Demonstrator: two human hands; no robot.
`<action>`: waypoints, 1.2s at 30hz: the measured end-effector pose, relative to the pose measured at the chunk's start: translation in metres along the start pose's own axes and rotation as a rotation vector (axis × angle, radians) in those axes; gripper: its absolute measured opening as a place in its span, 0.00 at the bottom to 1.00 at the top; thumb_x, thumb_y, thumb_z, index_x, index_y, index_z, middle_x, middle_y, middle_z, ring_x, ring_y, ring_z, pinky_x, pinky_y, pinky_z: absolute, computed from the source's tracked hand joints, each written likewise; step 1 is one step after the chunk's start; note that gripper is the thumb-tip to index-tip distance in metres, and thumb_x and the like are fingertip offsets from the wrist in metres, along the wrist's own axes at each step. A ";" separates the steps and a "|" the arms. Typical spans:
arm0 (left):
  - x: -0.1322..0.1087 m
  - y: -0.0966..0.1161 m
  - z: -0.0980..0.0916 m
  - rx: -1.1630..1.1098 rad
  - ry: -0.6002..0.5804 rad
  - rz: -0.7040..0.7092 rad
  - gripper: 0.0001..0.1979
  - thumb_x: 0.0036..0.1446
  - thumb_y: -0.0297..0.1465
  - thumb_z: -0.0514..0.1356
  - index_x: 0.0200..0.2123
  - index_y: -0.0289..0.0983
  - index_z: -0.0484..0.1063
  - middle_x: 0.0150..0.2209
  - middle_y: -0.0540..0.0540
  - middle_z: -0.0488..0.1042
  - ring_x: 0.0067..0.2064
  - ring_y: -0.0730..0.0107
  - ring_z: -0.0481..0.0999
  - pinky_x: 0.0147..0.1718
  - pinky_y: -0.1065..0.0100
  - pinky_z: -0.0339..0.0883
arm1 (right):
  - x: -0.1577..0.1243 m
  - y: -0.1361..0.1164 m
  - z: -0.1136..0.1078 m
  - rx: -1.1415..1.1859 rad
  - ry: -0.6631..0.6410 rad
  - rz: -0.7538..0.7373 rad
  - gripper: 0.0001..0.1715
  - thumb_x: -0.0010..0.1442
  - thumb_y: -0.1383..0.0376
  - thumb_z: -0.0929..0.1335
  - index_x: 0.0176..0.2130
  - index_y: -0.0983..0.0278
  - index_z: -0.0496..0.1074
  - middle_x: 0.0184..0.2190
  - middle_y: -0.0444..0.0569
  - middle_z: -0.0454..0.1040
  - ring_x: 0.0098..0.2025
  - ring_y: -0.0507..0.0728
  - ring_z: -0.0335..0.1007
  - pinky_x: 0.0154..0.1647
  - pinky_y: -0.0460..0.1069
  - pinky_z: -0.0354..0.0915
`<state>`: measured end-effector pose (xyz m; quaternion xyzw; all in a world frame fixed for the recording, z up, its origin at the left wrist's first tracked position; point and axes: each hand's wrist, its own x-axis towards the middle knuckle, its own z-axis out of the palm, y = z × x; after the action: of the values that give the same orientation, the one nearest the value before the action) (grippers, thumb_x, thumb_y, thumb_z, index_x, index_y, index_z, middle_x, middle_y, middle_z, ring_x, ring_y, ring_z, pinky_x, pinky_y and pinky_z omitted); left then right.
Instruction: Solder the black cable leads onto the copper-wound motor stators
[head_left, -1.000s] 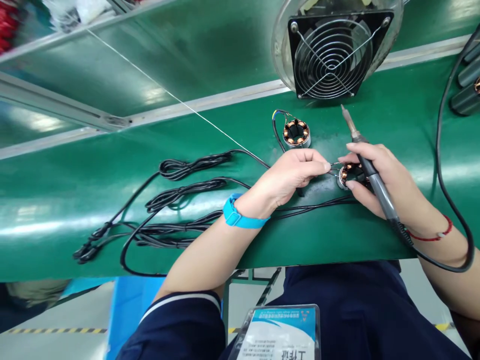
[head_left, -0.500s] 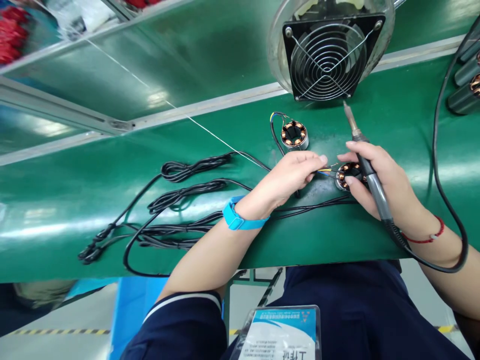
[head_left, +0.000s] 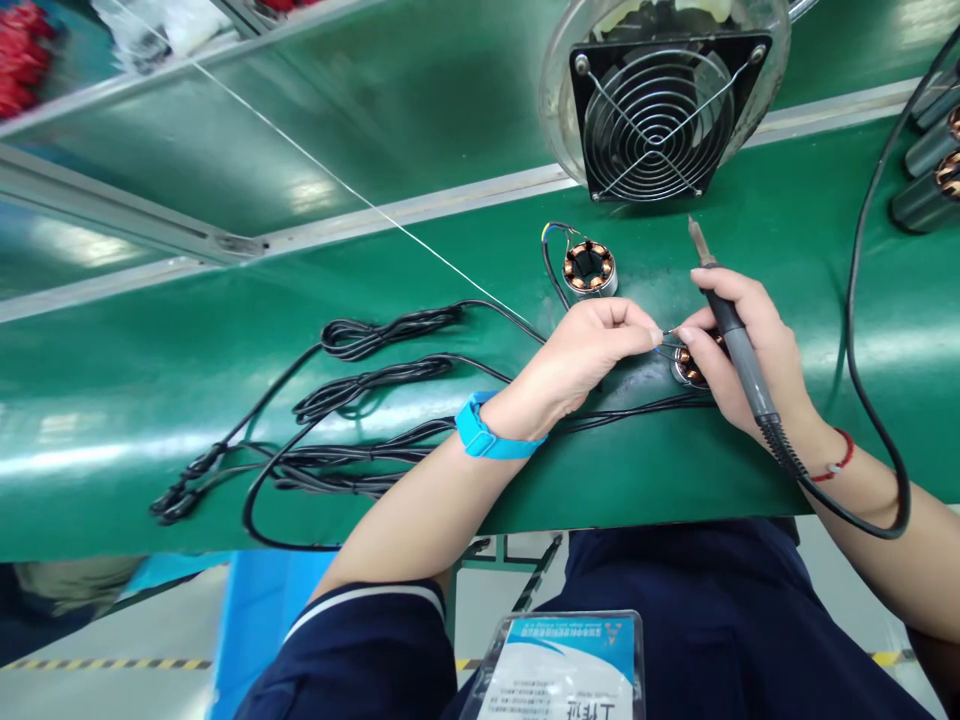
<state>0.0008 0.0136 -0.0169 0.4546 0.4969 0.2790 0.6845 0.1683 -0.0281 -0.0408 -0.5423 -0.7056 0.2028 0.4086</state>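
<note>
My left hand [head_left: 592, 350], with a blue wristband, pinches thin lead wires [head_left: 666, 338] running to a small copper-wound stator [head_left: 686, 366] on the green work surface [head_left: 225, 400]. My right hand [head_left: 739, 345] grips a soldering iron [head_left: 731, 325] with its tip pointing up and away, while its fingertips meet the same wires over the stator, which they partly hide. A second stator [head_left: 590, 269] with a short black lead lies just behind my hands.
A black wire-guard fan [head_left: 660, 110] stands at the back. Several bundled black cables [head_left: 360, 400] lie to the left. A thin solder wire [head_left: 352, 190] runs diagonally from upper left. Dark cylindrical parts [head_left: 930, 170] sit at the right edge. The iron's cord [head_left: 877, 420] loops right.
My right hand has closed in over the stator, its fingertips now meeting my left hand's pinch on the wires; the iron moved slightly with it.
</note>
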 end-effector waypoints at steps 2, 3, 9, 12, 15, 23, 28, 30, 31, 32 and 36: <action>0.000 -0.002 0.003 0.003 0.008 0.012 0.07 0.41 0.30 0.65 0.21 0.33 0.71 0.20 0.54 0.67 0.22 0.83 0.58 0.23 0.74 0.51 | 0.000 0.001 -0.001 -0.008 -0.016 -0.016 0.24 0.62 0.64 0.66 0.56 0.51 0.61 0.32 0.42 0.76 0.33 0.55 0.73 0.41 0.54 0.72; 0.000 -0.002 0.004 0.002 0.011 0.017 0.07 0.41 0.31 0.65 0.22 0.33 0.71 0.20 0.54 0.68 0.22 0.83 0.59 0.23 0.74 0.51 | -0.001 0.001 -0.002 -0.010 -0.026 -0.023 0.25 0.62 0.65 0.66 0.57 0.51 0.61 0.32 0.42 0.77 0.34 0.56 0.74 0.43 0.54 0.72; -0.001 0.001 0.002 0.048 -0.026 -0.041 0.09 0.47 0.33 0.64 0.23 0.33 0.70 0.18 0.56 0.61 0.21 0.83 0.55 0.21 0.74 0.47 | -0.005 0.007 -0.009 0.030 -0.015 -0.063 0.27 0.62 0.66 0.64 0.59 0.52 0.59 0.41 0.45 0.77 0.44 0.58 0.74 0.48 0.56 0.71; -0.002 0.006 -0.004 0.140 -0.118 -0.092 0.09 0.49 0.32 0.63 0.22 0.33 0.68 0.18 0.57 0.59 0.20 0.84 0.52 0.20 0.74 0.43 | -0.006 0.008 -0.014 0.034 -0.021 -0.118 0.29 0.60 0.66 0.65 0.60 0.54 0.58 0.42 0.47 0.76 0.45 0.59 0.73 0.50 0.58 0.70; -0.004 0.009 -0.006 0.202 -0.140 -0.095 0.07 0.48 0.29 0.62 0.23 0.33 0.68 0.18 0.56 0.61 0.20 0.83 0.55 0.20 0.75 0.46 | -0.005 0.008 -0.017 0.033 -0.045 -0.156 0.31 0.59 0.66 0.65 0.60 0.54 0.58 0.43 0.47 0.76 0.46 0.60 0.72 0.51 0.59 0.69; -0.005 0.007 0.002 0.100 -0.125 -0.096 0.09 0.48 0.27 0.63 0.20 0.32 0.67 0.16 0.57 0.57 0.19 0.85 0.51 0.19 0.76 0.43 | -0.002 0.007 -0.014 -0.108 -0.161 -0.280 0.32 0.58 0.66 0.66 0.60 0.57 0.57 0.43 0.49 0.75 0.42 0.62 0.70 0.42 0.59 0.69; -0.004 0.007 -0.003 -0.086 -0.215 -0.175 0.08 0.51 0.28 0.57 0.25 0.31 0.73 0.16 0.57 0.52 0.17 0.85 0.46 0.17 0.75 0.35 | -0.004 0.003 -0.013 -0.165 -0.101 -0.221 0.28 0.61 0.65 0.66 0.59 0.53 0.58 0.38 0.46 0.77 0.39 0.61 0.72 0.40 0.57 0.68; -0.003 0.006 -0.004 -0.121 -0.227 -0.185 0.09 0.51 0.28 0.56 0.26 0.30 0.74 0.16 0.55 0.53 0.17 0.84 0.48 0.17 0.75 0.35 | -0.005 0.004 -0.013 -0.146 -0.071 -0.192 0.27 0.62 0.64 0.66 0.58 0.50 0.58 0.37 0.45 0.77 0.38 0.60 0.73 0.40 0.57 0.68; -0.003 0.006 -0.004 -0.126 -0.222 -0.184 0.08 0.50 0.27 0.57 0.25 0.29 0.74 0.17 0.55 0.54 0.17 0.84 0.49 0.17 0.75 0.36 | -0.005 0.005 -0.012 -0.133 -0.060 -0.185 0.27 0.62 0.63 0.66 0.58 0.49 0.58 0.37 0.45 0.77 0.38 0.60 0.73 0.40 0.58 0.69; -0.003 0.006 -0.004 -0.128 -0.212 -0.185 0.07 0.50 0.27 0.57 0.25 0.30 0.74 0.17 0.55 0.54 0.17 0.85 0.49 0.17 0.75 0.36 | -0.005 0.006 -0.012 -0.122 -0.051 -0.185 0.28 0.61 0.62 0.67 0.59 0.49 0.57 0.37 0.45 0.76 0.38 0.60 0.72 0.40 0.58 0.69; -0.002 0.006 -0.003 -0.146 -0.169 -0.203 0.08 0.51 0.27 0.58 0.22 0.31 0.70 0.17 0.54 0.56 0.16 0.86 0.48 0.16 0.77 0.36 | -0.005 0.008 -0.010 -0.135 -0.029 -0.232 0.30 0.59 0.62 0.68 0.58 0.54 0.58 0.35 0.46 0.74 0.35 0.59 0.71 0.38 0.57 0.68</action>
<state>-0.0018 0.0155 -0.0112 0.3730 0.4593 0.2041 0.7799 0.1813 -0.0321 -0.0428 -0.4803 -0.7815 0.1139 0.3817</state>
